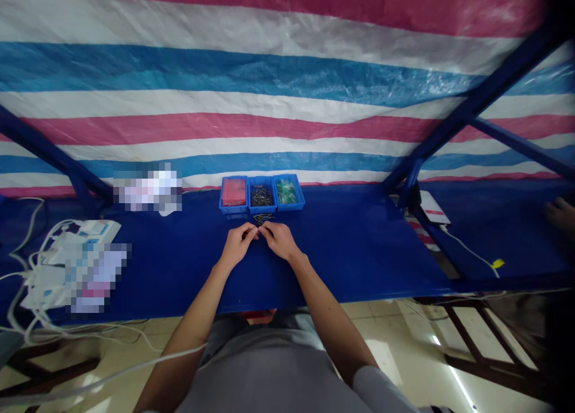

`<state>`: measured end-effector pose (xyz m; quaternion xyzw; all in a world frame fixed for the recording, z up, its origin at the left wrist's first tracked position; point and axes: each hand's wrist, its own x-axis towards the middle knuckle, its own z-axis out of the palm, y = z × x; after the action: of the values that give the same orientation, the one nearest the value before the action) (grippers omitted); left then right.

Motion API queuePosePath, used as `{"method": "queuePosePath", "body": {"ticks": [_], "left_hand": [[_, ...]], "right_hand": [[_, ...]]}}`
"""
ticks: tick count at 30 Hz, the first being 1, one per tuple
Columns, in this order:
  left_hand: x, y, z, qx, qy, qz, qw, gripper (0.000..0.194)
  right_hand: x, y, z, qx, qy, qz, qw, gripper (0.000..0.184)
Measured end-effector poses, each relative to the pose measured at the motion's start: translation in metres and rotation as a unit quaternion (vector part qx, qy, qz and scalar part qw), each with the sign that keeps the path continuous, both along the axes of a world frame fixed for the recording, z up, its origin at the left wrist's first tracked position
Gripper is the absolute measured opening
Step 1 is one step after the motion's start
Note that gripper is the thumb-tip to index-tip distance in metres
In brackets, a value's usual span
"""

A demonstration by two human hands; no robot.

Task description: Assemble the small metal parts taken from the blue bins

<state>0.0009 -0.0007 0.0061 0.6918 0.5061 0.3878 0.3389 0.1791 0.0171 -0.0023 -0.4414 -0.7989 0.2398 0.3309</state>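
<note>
My left hand (236, 245) and my right hand (280, 240) meet over the blue table, fingertips pinched close together. Whatever lies between the fingers is too small to make out. Just beyond the fingertips is a small pile of dark, thin screw-like pieces (264, 218). Behind it stand three blue bins side by side. The left bin (233, 210) holds red flat packets (234, 192). More dark screw-like pieces (262, 195) fill the middle bin (263, 210). Green and clear plastic bits (286, 191) lie in the right bin (291, 207).
White power strips (96, 230) and tangled cables crowd the table's left end. A white device (435, 208) with a cable lies to the right, by a blue frame post (411, 185). Another person's hand (561, 214) shows at the far right. A striped sheet (278, 83) hangs behind.
</note>
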Motion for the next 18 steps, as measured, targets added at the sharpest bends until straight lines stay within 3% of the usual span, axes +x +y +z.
{"method": "queuePosePath", "body": {"ticks": [18], "left_hand": [[-0.0025, 0.0024, -0.0061, -0.010, -0.023, 0.000, 1.000, 0.031]], "right_hand": [[0.0040, 0.0034, 0.0003, -0.002, 0.030, 0.001, 1.000, 0.030]]}}
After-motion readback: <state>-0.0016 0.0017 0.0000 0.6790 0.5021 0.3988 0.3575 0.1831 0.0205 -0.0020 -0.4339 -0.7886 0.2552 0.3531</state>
